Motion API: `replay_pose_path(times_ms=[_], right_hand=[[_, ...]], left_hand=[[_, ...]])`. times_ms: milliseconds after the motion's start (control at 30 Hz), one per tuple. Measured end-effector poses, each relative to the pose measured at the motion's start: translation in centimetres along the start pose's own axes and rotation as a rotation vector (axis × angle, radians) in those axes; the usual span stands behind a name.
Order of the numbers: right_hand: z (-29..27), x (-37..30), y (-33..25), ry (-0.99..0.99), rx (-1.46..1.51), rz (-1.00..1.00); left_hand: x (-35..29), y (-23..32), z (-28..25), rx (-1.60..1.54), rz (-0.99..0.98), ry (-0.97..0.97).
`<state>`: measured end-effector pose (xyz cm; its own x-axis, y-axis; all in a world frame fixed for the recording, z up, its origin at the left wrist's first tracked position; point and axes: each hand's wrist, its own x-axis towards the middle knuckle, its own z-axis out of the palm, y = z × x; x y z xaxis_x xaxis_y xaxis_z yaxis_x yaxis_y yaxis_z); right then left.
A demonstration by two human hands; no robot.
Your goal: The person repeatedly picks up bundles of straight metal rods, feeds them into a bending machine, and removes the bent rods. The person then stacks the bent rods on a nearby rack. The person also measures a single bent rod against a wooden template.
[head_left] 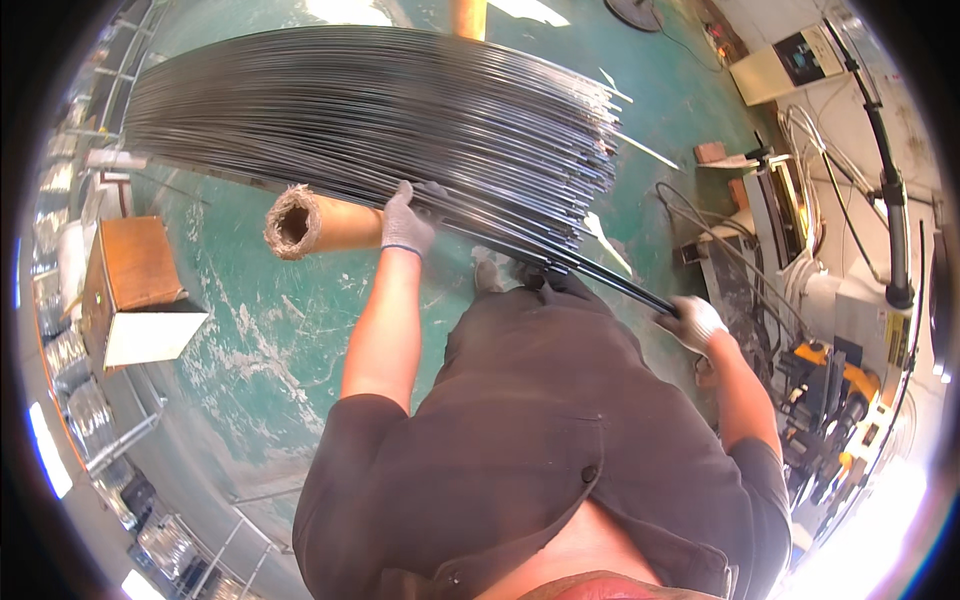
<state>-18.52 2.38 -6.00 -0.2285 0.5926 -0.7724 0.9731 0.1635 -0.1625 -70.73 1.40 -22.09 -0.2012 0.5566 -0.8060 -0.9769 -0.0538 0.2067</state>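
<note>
A broad bundle of long, thin dark rods stretches across the upper part of the view, its uneven ends on the right. My left hand, in a pale knitted glove, is closed at the bundle's near edge, its fingers partly hidden among the rods. Beside it, the frayed open end of a thick brown cardboard tube sticks out from under the bundle. To the right, my gloved right hand is wrapped round the ends of a few rods that reach out past the others.
On the left stands a brown box with a white panel, near metal racking along the rim. Machinery, cables and a black upright pole crowd the right side. The green floor is scuffed.
</note>
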Motion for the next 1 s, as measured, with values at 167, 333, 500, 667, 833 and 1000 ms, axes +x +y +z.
replay_pose_path(times_ms=[167, 333, 500, 667, 833, 1000], right_hand=[[7.3, -7.8, 12.9, 0.267, 0.040, 0.278], [5.7, -3.5, 2.4, 0.363, 0.310, 0.026], [4.0, 3.6, -9.8, 0.329, 0.380, -0.333], [4.0, 4.0, -8.4, 0.338, 0.406, -0.385], [4.3, 2.8, -1.3, 0.068, 0.673, -0.242], [6.0, 2.7, -0.1, 0.100, 0.606, -0.261]], left_hand=[[3.3, -1.0, -3.9, 0.100, -0.018, -0.145], [-2.1, -6.7, -1.4, 0.147, -0.068, -0.076], [-6.1, -11.7, -1.6, 0.140, -0.156, -0.219], [-7.0, -14.5, -1.9, 0.077, -0.187, -0.329], [-8.3, -15.3, -3.5, 0.043, -0.100, -0.330], [-7.8, -15.8, -4.8, 0.051, -0.066, -0.396]])
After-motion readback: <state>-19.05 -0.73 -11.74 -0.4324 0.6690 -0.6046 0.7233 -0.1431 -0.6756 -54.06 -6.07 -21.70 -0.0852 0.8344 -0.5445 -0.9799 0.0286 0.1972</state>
